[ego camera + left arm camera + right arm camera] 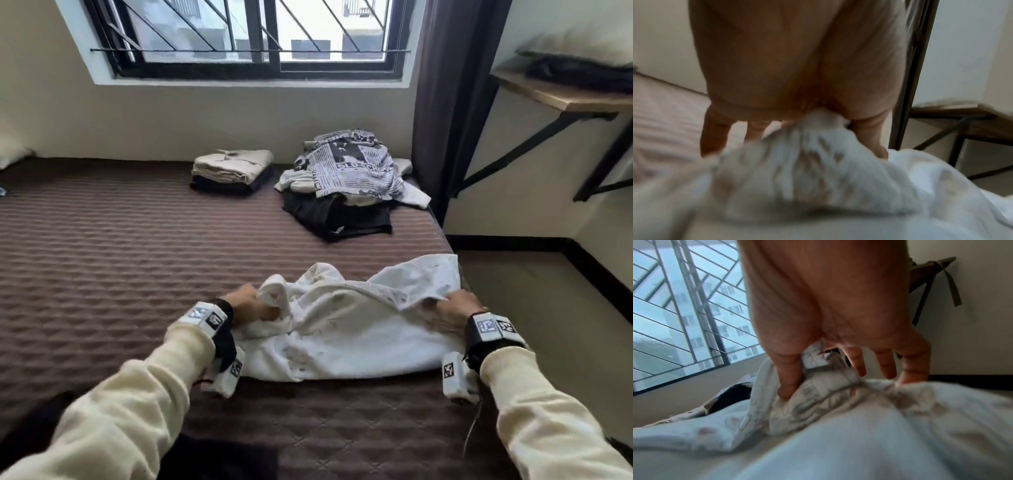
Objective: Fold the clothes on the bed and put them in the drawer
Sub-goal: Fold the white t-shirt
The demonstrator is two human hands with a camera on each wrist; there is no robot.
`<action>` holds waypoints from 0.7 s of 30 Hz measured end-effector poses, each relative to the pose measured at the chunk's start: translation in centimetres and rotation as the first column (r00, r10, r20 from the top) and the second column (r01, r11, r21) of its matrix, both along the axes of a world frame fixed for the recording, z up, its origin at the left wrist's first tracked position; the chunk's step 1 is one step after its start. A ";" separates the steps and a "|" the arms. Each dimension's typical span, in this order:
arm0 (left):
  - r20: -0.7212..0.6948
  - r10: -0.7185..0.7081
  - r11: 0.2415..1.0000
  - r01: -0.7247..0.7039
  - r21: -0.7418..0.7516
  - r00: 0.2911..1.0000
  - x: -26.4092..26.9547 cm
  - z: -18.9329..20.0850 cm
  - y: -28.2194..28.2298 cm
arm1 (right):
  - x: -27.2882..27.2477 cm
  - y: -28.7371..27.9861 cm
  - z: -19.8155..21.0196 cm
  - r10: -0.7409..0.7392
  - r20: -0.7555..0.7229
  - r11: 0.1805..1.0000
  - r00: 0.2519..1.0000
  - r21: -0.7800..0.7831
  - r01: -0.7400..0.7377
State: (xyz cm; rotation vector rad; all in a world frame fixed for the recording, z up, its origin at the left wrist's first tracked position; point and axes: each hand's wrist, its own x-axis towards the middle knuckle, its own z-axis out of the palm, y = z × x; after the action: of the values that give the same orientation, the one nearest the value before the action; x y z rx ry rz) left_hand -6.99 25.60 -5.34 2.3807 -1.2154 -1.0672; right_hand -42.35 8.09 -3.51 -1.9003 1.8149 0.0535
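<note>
The bed (102,240) fills the lower and middle frame of the head view. Its cover is brown with quilted horizontal stripes. A pale wall runs behind it, and a black-framed window (239,37) with diagonal bars occupies the upper centre. A dark curtain (452,102) hangs at the upper right, beside a wooden shelf (565,99) on black brackets that carries dark fabric and a pale pillow.

The white garment (349,329) lies crumpled at the lower centre of the frame, on the bed's near right portion, with one edge reaching the bed's right side.

- Left hand (248,306): at the garment's left edge, fingers curled round a bunch of the white fabric. The left wrist view shows the fabric gathered between thumb and fingers (715,134), though that picture is blurred.
- Right hand (455,305): at the garment's right edge, gripping a fold. The right wrist view shows the thumb and forefinger pinching a seamed edge of the cloth (818,386), with the other fingers resting on it.

Both arms wear cream sleeves and tagged wrist bands.

Farther back on the bed, centre frame, sits a folded stack (233,169) — beige pieces on a dark one. Just to its right, an unfolded heap (349,185) holds a newspaper-print item over dark and pale clothes — near the curtain.
</note>
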 end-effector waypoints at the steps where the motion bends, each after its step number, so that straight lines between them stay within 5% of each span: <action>1: 0.012 -0.014 1.000 0.014 -0.008 1.000 -0.5 -1.3 -0.4 | 0.3 0.4 -0.4 0.003 -0.012 1.000 1.000 0.006 -0.003; 5: 0.068 0.013 0.993 -0.005 -0.114 0.998 -6.5 0.5 0.2 | 1.8 1.2 -1.4 0.053 -0.112 0.990 0.992 -0.122 -0.067; 7: -0.048 0.070 0.983 -0.077 -0.166 0.996 -7.5 0.0 0.2 | 2.3 1.1 -2.3 0.121 -0.002 0.982 0.993 -0.148 -0.120; 9: -0.268 0.092 0.969 -0.148 -0.199 0.959 -7.5 -0.7 0.3 | 2.4 0.8 -3.6 0.126 0.306 0.991 0.944 -0.088 -0.104; 12: -0.488 0.136 0.956 -0.243 -0.163 0.862 -7.2 0.4 0.2 | 2.3 0.7 -4.2 -0.138 0.745 0.986 0.652 0.168 0.016; 16: -0.446 0.179 0.900 -0.329 -0.286 0.877 -4.0 3.7 -1.8 | 2.2 -1.6 -1.7 -0.496 0.850 0.864 0.175 0.463 0.200; 21: -0.252 0.269 0.664 -0.368 -0.651 0.930 3.4 10.8 -7.8 | 4.0 -7.6 5.0 -0.313 0.949 0.885 -0.038 0.306 0.352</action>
State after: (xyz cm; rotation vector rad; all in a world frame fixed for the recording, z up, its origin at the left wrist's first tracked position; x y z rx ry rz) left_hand -3.57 17.76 5.49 1.7915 -0.8759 -0.5079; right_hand -38.33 0.49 1.47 -0.7843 1.0527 -1.2205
